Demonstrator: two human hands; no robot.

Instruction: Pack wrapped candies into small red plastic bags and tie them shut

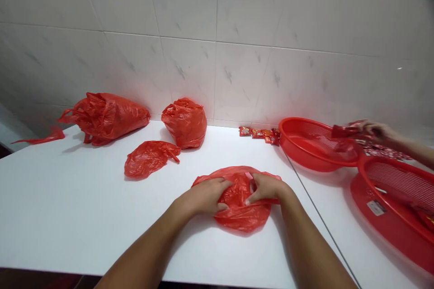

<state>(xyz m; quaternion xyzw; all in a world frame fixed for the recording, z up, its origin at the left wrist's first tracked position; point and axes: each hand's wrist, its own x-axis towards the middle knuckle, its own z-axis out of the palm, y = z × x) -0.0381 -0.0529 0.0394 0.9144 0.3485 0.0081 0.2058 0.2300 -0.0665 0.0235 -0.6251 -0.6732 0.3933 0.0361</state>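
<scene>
Red plastic bag (242, 222), crumpled and with its mouth spread upward, is set on a white surface (84, 216), near the front and between two bare hands. Its left side is touched by the left hand (212, 194), whose thumb and fingers are held apart at the mouth. Its right side is touched by the right hand (267, 187), also with thumb and fingers parted and curved inward. Whether any plastic is pinched in either grip cannot be told.

Behind and to the left, a small flattened bag (147, 161) is laid on the surface. Farther back, near the tiled wall (237, 9), a filled bag (188, 124) is stood upright, and a larger bundle (113, 117) is laid on its side to its left. At the far left, a red strip (44, 138) is blurred.

Small red packets (259, 133) are lined up along the wall, right of centre. Beside them, a round basket (301, 152) is placed, with a second basket (364, 192) nearer. Over the first, something red is held by another person's hand (375, 129).
</scene>
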